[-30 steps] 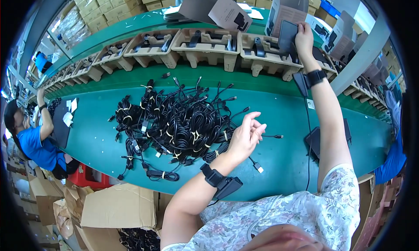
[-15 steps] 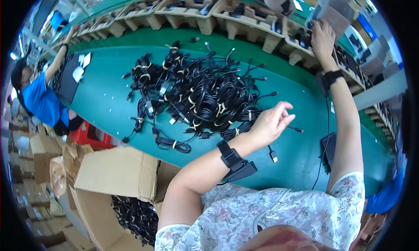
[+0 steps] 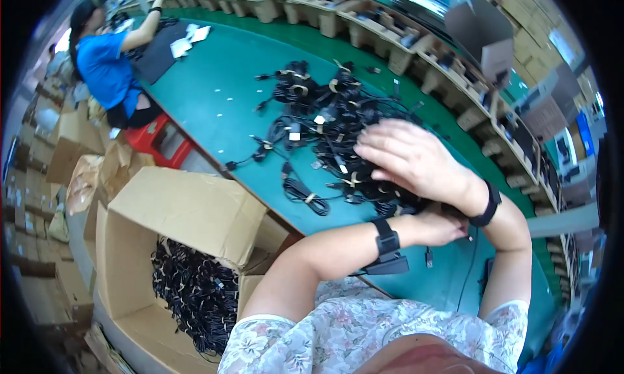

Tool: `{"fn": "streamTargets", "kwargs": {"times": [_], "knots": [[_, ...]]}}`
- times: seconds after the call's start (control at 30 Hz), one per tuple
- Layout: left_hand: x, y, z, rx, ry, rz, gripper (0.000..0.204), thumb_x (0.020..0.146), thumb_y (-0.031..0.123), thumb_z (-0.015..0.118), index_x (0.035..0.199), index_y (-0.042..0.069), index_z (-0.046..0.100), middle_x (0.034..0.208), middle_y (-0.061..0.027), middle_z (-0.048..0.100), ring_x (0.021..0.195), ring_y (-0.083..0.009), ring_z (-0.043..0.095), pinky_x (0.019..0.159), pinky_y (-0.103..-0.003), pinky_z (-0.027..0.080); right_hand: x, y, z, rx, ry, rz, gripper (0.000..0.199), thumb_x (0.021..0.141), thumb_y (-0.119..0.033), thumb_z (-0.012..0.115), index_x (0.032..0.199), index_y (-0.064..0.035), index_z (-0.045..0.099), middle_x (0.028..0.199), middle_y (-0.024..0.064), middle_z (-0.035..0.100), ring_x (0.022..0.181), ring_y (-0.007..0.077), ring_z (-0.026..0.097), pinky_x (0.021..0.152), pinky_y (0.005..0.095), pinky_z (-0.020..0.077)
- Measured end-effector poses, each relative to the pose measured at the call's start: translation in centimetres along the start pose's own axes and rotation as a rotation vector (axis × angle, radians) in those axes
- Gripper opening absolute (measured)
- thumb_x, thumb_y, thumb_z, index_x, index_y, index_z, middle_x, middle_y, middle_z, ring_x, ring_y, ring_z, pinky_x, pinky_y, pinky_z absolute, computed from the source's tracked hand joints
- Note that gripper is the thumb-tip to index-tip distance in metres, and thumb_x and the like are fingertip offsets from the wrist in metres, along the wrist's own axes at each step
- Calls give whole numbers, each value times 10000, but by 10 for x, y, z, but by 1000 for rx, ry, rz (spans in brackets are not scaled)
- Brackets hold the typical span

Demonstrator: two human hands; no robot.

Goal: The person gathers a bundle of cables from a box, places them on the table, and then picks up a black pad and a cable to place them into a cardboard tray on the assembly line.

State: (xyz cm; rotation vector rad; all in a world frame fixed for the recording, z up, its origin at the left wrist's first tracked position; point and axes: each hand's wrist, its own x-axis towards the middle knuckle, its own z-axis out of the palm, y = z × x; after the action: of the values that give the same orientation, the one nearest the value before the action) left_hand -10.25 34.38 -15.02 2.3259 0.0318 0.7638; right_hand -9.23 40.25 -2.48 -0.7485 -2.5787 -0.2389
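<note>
A heap of black cables, tied in coils with pale bands, lies on the green table. Over its near right side is my right hand, open, fingers stretched out close together with nothing visible in them; whether the fingertips touch the cables I cannot tell. My left hand sits just below my right wrist, which partly covers it. Its visible fingers are curled in, and what they hold, if anything, is hidden. One tied cable coil rests apart at the heap's near left. A loose cable plug lies beneath my left hand.
A row of brown moulded trays runs along the table's far side. At lower left an open cardboard box holds more banded cables. A co-worker in blue is at the table's left end beside a red stool.
My right hand has come back from the trays to above the cable heap. My left hand has moved down and right, under my right wrist, its fingers curling. The view has swung right.
</note>
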Motion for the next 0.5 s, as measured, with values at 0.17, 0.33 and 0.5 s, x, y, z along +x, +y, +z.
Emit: {"fn": "streamTargets", "kwargs": {"times": [0.17,0.33,0.5], "knots": [[-7,-6,4,49,-113,-69,293,887,327,479,1013,101,617,1047,-99,616,1026,-277,538,919,-383,371,8,-15,2,-36,-188,40,327,727,-146,661,1032,-52,589,1026,90,577,916,258,541,765,384,458],[-9,6,-19,-226,-117,-124,200,851,282,503,879,99,580,937,-105,611,942,-297,543,868,-379,400,17,-21,2,43,-239,400,287,711,-171,682,952,-35,605,891,96,571,851,245,528,726,367,455],[-13,3,-28,-319,48,-82,162,827,233,548,892,88,579,963,-116,614,937,-276,552,845,-365,419,17,-21,8,-26,-407,351,260,686,-158,704,884,-23,602,769,97,524,823,258,515,710,355,442]]}}
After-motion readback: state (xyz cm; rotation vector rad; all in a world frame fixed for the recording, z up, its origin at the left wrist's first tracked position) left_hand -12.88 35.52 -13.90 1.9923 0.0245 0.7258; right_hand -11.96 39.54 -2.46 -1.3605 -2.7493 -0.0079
